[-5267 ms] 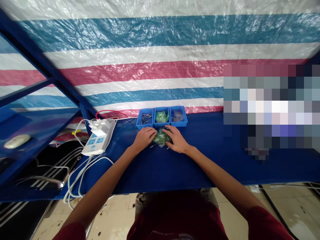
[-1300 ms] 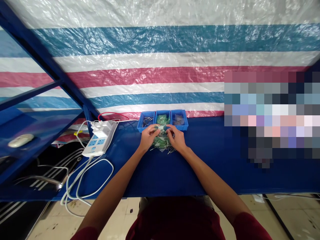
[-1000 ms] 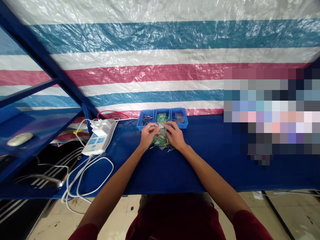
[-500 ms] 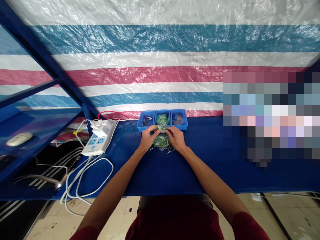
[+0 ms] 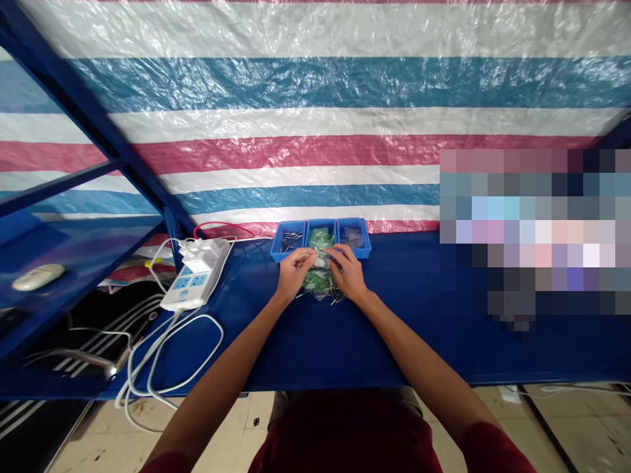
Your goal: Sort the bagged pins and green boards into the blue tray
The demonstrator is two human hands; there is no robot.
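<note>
A small clear plastic bag point(image 5: 321, 259) with white and green on it is stretched between my two hands. My left hand point(image 5: 296, 270) pinches its left edge between thumb and fingers. At the right edge, my right hand point(image 5: 349, 270) has its curled fingers and thumb on the bag. Just below, a pile of green plastic packets point(image 5: 319, 282) lies on the table, with thin metal pieces sticking out at its sides. Behind my hands stand three blue bins: the left bin point(image 5: 274, 249) contains dark metal pieces, the middle bin point(image 5: 308, 231) green packets, the right bin point(image 5: 366, 248) small clear packets.
A white power strip point(image 5: 190, 289) with plugged-in adapters and looped white cables point(image 5: 162, 368) lies left on the blue table point(image 5: 315, 348). A blue metal frame point(image 5: 142, 177) rises at left. Striped plastic sheeting point(image 5: 296, 151) hangs behind. A pixelated area covers the right.
The plastic bag between my hands now shows flatter and taller. My right hand's fingers have shifted slightly and spread a little. The view has tilted slightly upward.
</note>
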